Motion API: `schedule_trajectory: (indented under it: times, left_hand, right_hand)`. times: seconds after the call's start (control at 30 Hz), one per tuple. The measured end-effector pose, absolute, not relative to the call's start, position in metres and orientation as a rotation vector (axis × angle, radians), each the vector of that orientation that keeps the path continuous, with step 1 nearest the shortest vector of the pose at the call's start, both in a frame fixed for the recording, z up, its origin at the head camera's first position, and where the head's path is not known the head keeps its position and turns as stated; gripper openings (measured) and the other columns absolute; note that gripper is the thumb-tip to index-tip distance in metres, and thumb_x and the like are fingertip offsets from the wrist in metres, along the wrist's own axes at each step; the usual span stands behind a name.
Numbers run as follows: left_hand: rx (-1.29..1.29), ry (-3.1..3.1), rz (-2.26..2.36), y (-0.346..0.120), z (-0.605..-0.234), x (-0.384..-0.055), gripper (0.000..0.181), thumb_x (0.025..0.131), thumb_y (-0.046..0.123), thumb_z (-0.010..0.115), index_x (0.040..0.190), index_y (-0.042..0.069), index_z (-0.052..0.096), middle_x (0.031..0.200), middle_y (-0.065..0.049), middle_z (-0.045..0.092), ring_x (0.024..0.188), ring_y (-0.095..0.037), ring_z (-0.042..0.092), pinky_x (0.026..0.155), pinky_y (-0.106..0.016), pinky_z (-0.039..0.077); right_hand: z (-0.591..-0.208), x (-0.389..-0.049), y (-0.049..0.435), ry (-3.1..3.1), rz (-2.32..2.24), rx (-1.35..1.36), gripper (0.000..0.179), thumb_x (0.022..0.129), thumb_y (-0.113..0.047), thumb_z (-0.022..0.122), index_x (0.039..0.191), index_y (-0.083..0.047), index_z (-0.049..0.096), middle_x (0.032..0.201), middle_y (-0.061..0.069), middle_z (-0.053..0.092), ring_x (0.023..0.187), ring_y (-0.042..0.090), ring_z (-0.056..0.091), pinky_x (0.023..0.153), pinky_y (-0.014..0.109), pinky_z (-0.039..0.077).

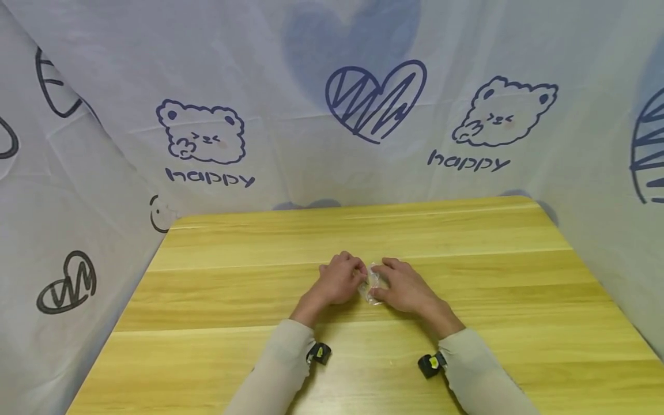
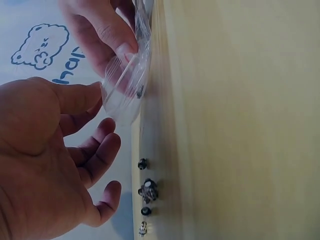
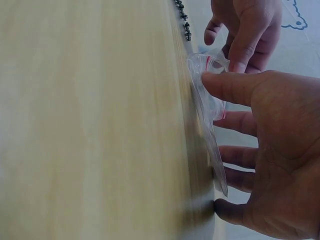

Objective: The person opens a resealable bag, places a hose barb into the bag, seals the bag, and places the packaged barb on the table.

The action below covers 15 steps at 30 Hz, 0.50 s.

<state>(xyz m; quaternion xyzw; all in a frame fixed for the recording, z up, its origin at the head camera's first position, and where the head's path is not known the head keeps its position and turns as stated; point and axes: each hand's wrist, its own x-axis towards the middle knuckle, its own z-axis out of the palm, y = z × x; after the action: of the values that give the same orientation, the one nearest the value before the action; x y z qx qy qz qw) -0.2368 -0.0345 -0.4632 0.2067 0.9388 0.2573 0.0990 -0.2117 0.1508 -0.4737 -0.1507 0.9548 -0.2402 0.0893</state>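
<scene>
From the head, a clear plastic bag (image 1: 373, 282) sits over the wooden table (image 1: 233, 300), at five o'clock from the middle of the view, with the left hand (image 1: 339, 280) at its nine o'clock and the right hand (image 1: 407, 286) at its three; glare and fingers make its outline and contents hard to read. Both pale sleeves (image 1: 277, 366) run off the bottom edge, each with a small black device (image 1: 319, 353) near the cuff, and a printed cloth (image 1: 290, 144) hangs at twelve o'clock, cropped by the frame. From the left wrist, the left hand, cut off at nine o'clock, pinches the bag's edge between thumb and forefinger, the other fingers bent loosely; the right hand enters at eleven, its thumb on the plastic. Small parts (image 2: 148, 191), mostly dark, lie in a row at six o'clock from the bag, too small to identify; a dark speck shows by the film, inside or behind I cannot tell. From the right wrist, the right hand grips the bag between thumb and fingers, some fingertips hidden behind it. A red stripe (image 3: 223, 111) shows on the plastic, the left thumb meets its rim at one o'clock, and the parts, cropped above, sit towards eleven.
</scene>
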Motion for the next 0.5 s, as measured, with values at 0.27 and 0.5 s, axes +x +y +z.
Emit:
schedule_trajectory:
  times: [0.27, 0.5]
  left_hand:
    - [0.607, 2.788, 0.707, -0.031, -0.4622, -0.2359, 0.013, 0.098, 0.03, 0.055, 0.095, 0.02, 0.063, 0.116, -0.005, 0.055, 0.113, -0.025, 0.049, 0.084, -0.046, 0.033]
    - [0.593, 2.747, 0.824, -0.0376, -0.458, -0.2357, 0.014, 0.099, 0.03, 0.053, 0.099, 0.021, 0.064, 0.113, -0.002, 0.056, 0.107, -0.021, 0.051, 0.086, -0.047, 0.035]
  right_hand:
    - [-0.4742, -0.2119, 0.1502, 2.836, -0.704, -0.449, 0.057, 0.091, -0.038, 0.065, 0.14, -0.013, 0.051, 0.152, 0.018, 0.037, 0.139, 0.04, 0.036, 0.108, 0.057, 0.034]
    - [-0.4744, -0.212, 0.1509, 2.837, -0.7, -0.436, 0.057, 0.092, -0.039, 0.064, 0.141, -0.014, 0.05, 0.153, 0.016, 0.036, 0.139, 0.039, 0.035, 0.108, 0.057, 0.034]
